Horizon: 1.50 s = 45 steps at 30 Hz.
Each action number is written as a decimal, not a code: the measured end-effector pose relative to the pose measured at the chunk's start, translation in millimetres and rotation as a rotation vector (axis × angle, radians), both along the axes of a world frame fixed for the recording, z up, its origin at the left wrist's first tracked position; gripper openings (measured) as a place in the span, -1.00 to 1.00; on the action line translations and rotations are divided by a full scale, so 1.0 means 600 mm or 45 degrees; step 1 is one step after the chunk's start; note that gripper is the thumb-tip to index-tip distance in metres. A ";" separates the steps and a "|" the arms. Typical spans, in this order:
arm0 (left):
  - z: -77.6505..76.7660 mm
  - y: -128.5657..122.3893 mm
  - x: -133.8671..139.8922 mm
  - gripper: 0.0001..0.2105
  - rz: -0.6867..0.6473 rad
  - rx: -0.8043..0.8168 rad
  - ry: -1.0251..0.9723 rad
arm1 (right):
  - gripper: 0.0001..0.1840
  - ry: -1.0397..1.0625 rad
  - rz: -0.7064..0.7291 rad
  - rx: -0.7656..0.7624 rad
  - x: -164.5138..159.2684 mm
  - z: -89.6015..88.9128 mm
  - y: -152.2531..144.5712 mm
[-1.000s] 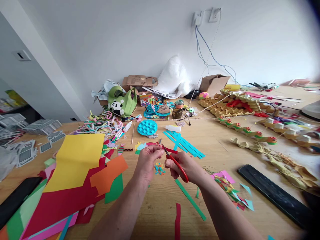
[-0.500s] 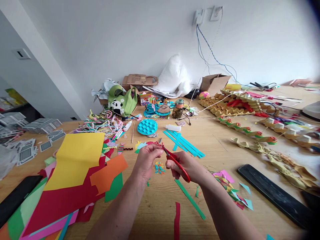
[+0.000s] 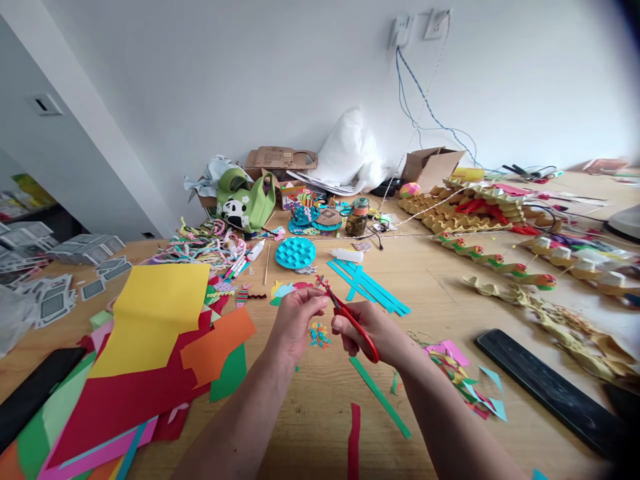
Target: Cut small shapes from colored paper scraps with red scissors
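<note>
My right hand (image 3: pixel 364 327) is closed round the handles of red scissors (image 3: pixel 361 329), whose blades point up and left toward my left fingertips. With thumb and fingers pinched, my left hand (image 3: pixel 299 315) holds a small piece of red paper (image 3: pixel 321 283) at the blade tips; most of it is hidden. Beneath the hands lies a little heap of orange, blue and yellow paper bits (image 3: pixel 319 335). Nearer to me are a green paper strip (image 3: pixel 381 399) and a red paper strip (image 3: pixel 354 440). Paper fish shapes (image 3: pixel 283 292) lie just behind my left hand.
Coloured paper sheets (image 3: pixel 150 320) are stacked at left. Behind the hands are a blue woven disc (image 3: pixel 295 253), a white bottle (image 3: pixel 347 255) and blue strips (image 3: pixel 370 287). Paper scraps (image 3: pixel 465 380), a black phone-like slab (image 3: pixel 545 393) and egg cartons (image 3: pixel 500 267) lie at right.
The scissors and both hands stay almost in place, with the blades shifted very slightly at the red paper. The whole view has moved a touch.
</note>
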<state>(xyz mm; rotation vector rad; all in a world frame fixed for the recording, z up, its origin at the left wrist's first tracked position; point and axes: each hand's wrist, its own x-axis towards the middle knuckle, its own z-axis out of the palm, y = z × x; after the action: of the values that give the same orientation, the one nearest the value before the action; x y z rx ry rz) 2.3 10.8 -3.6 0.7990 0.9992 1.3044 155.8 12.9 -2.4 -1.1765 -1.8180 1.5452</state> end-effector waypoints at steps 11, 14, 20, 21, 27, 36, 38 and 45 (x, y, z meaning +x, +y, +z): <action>0.001 0.000 0.002 -0.91 0.002 0.030 0.015 | -0.49 -0.018 0.037 0.087 0.000 0.000 0.000; 0.003 -0.002 0.003 -0.91 -0.005 0.029 0.024 | -0.49 -0.043 0.045 0.116 0.002 0.001 0.002; 0.003 -0.002 0.002 -0.91 -0.001 0.022 0.018 | -0.47 -0.046 0.043 0.100 0.004 0.002 0.001; 0.002 -0.001 0.001 -0.91 -0.002 0.020 0.012 | -0.48 -0.046 0.040 0.085 0.004 0.002 0.001; -0.001 0.000 0.000 -0.93 0.016 0.029 -0.007 | -0.50 -0.060 0.021 0.064 0.004 0.002 0.000; -0.001 -0.001 0.003 -0.91 -0.002 0.016 0.012 | -0.49 -0.088 0.005 0.090 0.001 -0.001 0.000; 0.000 -0.001 0.004 -0.91 0.007 0.022 0.011 | -0.49 -0.090 0.011 0.100 0.001 -0.002 0.000; 0.001 -0.002 0.002 -0.93 -0.003 0.040 0.018 | -0.48 -0.113 0.046 0.175 0.006 0.000 0.001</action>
<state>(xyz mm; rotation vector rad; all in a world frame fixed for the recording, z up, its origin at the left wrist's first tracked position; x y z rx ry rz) 3.8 9.9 -2.8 0.8341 0.9907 1.3167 159.3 13.6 -2.4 -1.1698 -1.9791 1.3823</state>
